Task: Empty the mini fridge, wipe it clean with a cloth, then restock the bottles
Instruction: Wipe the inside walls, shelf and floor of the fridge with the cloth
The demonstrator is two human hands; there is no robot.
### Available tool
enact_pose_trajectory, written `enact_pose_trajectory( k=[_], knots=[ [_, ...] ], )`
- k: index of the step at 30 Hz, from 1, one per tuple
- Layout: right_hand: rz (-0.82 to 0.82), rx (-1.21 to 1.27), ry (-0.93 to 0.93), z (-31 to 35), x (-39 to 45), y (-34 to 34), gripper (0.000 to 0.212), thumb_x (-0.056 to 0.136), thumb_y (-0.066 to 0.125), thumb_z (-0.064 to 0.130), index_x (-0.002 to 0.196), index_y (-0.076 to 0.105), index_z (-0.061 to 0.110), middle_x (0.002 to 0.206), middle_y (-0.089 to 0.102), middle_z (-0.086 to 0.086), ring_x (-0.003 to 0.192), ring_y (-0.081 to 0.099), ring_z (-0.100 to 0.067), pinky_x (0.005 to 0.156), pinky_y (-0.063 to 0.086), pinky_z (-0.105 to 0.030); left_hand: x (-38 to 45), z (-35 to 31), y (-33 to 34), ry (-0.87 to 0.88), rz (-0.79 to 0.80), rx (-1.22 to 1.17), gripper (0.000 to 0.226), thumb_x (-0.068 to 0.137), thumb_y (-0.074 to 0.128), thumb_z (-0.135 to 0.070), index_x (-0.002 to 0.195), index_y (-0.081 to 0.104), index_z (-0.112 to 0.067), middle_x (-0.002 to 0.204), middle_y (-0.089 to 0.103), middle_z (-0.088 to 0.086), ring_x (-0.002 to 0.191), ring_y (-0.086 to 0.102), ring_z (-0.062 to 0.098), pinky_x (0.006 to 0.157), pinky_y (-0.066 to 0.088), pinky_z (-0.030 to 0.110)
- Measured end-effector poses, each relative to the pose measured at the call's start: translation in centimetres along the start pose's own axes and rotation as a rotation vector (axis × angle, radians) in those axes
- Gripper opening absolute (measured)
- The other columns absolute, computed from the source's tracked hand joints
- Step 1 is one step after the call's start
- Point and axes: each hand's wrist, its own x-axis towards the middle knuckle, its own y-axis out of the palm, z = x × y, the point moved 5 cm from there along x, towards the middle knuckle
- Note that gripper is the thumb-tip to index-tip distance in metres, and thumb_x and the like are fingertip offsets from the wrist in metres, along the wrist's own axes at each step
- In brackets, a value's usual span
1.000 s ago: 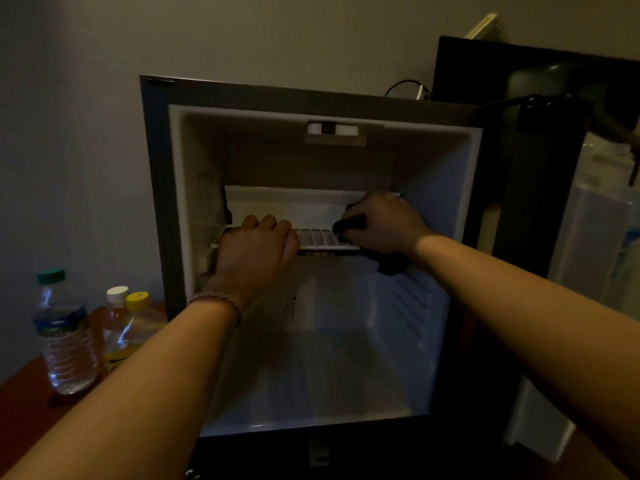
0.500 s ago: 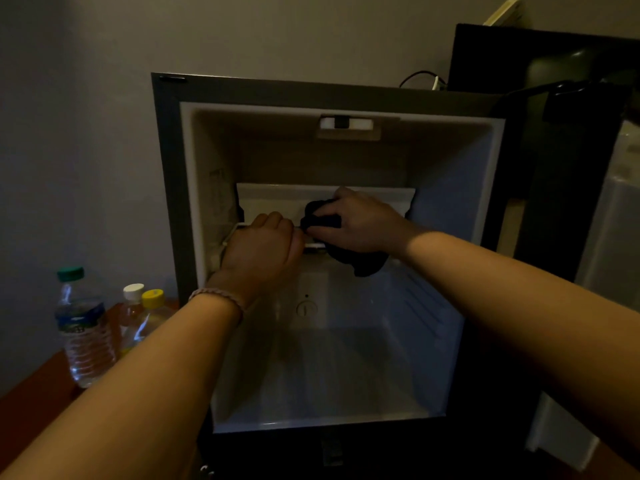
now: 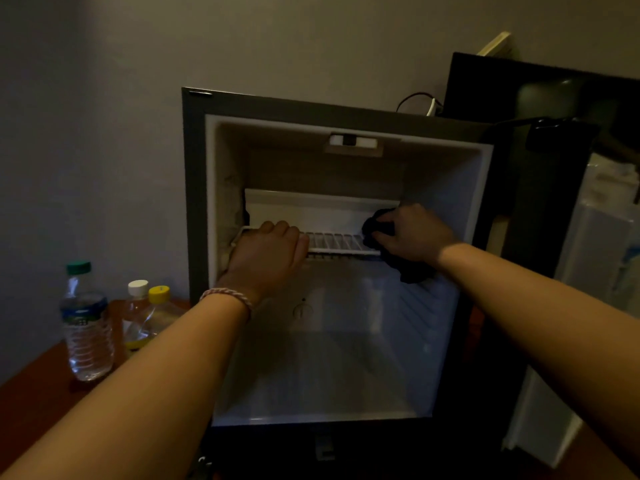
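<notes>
Inside the mini fridge (image 3: 446, 209), our left hand (image 3: 268, 252) is clamped on the wire shelf (image 3: 337, 242); our right hand (image 3: 414, 233) clamps the dark cloth (image 3: 375, 226) at the shelf's right end

Dim room w/ plain grey wall (image 3: 104, 133), reddish-brown wood tabletop (image 3: 31, 403) at lower left.
</notes>
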Motion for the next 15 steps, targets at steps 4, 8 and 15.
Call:
enact_pose_trajectory(
  k=[4,8,15],
  knots=[
    [-0.036,-0.017,0.019,0.4,-0.3,0.2,0.037,0.094,0.051,0.047,0.122,0.068,0.030,0.117,0.065,-0.014,0.094,0.065,-0.032,0.075,0.055,-0.037,-1.2,0.0,-0.1,-0.034,-0.013,-0.087,0.036,0.106,0.031,-0.038,0.117,0.059,-0.017,0.115,0.062,0.007,0.103,0.057,0.025,0.093,0.043,0.040],
    [-0.137,0.021,0.040,1.1,-1.8,-0.8,0.035,0.096,0.050,0.047,0.126,0.064,0.035,0.125,0.060,-0.014,0.098,0.063,-0.034,0.076,0.052,-0.035,-3.5,0.0,-0.8,-0.010,-0.041,-0.250,0.033,0.103,0.041,-0.037,0.124,0.057,-0.016,0.129,0.055,0.007,0.118,0.051,0.023,0.105,0.039,0.040],
    [-0.508,0.477,0.140,6.4,-9.0,1.0,0.037,0.091,0.063,0.045,0.122,0.069,0.025,0.120,0.062,-0.017,0.097,0.064,-0.034,0.081,0.050,-0.032,-7.8,1.6,-5.3,-0.121,-0.381,-0.180,0.055,0.086,0.060,-0.039,0.132,0.053,-0.009,0.138,0.048,0.015,0.128,0.042,0.035,0.106,0.034,0.045]
  ],
)
